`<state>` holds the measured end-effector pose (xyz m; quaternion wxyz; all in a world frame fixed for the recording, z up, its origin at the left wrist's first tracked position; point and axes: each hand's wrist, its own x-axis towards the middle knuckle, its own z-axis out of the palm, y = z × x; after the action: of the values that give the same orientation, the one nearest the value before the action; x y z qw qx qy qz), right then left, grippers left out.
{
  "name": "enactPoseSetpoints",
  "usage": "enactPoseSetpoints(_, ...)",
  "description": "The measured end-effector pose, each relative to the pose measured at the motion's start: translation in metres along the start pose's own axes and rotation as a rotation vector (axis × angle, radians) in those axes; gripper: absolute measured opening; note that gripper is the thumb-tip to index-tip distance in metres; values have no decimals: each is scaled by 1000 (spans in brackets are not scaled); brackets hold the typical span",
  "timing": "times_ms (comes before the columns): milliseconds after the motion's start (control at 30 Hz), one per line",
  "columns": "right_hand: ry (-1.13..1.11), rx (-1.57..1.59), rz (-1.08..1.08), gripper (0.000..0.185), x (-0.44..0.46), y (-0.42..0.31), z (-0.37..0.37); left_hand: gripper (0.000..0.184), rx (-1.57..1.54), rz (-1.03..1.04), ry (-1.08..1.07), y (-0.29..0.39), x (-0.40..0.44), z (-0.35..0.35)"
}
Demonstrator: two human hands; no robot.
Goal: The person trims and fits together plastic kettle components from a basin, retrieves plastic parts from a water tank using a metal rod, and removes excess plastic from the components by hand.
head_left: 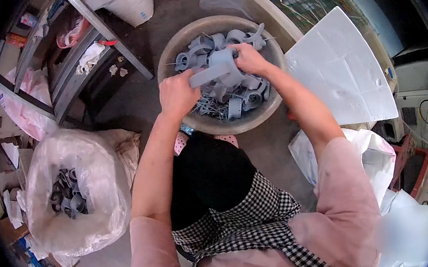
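Over basin (pixel 248 124) | left hand (pixel 179 93) (left edge), right hand (pixel 249 59), both gripping grey part (pixel 224 59) | slack grip could drop it onto near-edge pins (pixel 210 109)

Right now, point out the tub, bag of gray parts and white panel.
Tub (pixel 249 125), head view: lower inner wall.
Bag of gray parts (pixel 103 167), head view: right side.
White panel (pixel 342 72), head view: middle.

A black-and-white checked apron (pixel 252 233) overlies a pink short-sleeved top (pixel 345 188).
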<state>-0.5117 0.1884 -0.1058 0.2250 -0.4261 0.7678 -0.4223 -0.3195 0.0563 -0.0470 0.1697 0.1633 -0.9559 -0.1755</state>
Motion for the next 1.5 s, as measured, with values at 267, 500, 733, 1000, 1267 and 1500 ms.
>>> enactPoseSetpoints(267, -15, -56, 33, 36, 11, 7, 5, 16, 81, -48, 22, -4, -3, 11)
enactPoseSetpoints(500, -65, -200, -69, 38, 7, 13, -5, 21, 69, 15, 90, 4, 1, 16)
enactPoseSetpoints(733, 17, -190, -42, 27, -6, 15, 11, 13, 216, -19, -19, 14, -5, 23)
enactPoseSetpoints(1000, -280, 408, 20, 49, 4, 4, -43, 18, -128, -169, 11, -16, 1, -4)
enactPoseSetpoints(1267, -379, 590, -312, 60, -30, -70, -60, 31, -559, -336, 80, -25, -7, -16)
enactPoseSetpoints(1500, 67, 607, -134, 42, -19, -70, -39, 29, -664, -243, 100, -24, -16, -13)
